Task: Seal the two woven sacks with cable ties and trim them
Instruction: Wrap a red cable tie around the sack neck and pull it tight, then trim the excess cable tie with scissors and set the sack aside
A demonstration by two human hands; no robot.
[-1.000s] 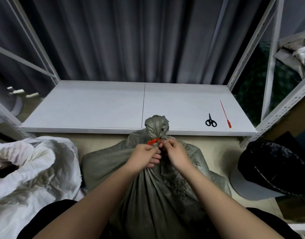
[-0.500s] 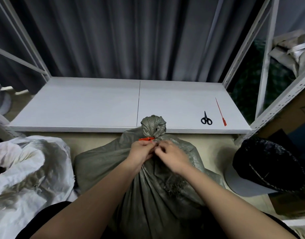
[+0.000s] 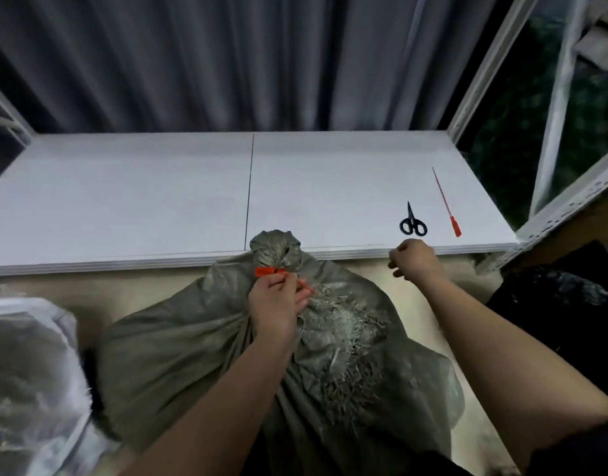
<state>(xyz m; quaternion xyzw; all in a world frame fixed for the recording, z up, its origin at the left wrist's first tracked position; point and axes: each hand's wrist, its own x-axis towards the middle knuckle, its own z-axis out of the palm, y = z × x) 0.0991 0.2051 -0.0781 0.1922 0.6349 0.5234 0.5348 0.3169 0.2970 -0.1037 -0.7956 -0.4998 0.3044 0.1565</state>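
Cinched grey sack, tie tail awaiting the cut.

We see the left hand [image 3: 277, 304] pinching the orange cable tie [image 3: 269, 271] at the neck of the grey woven sack [image 3: 199, 345]; the right hand [image 3: 412, 261], loosely curled and holding nothing, hovers at 6 o'clock of the scissors [image 3: 413, 224]. We judge the weave soft and slippery, the tie stiff: grip the tail close to its head. A spare tie [image 3: 446, 204] lies at 3 o'clock of the scissors.
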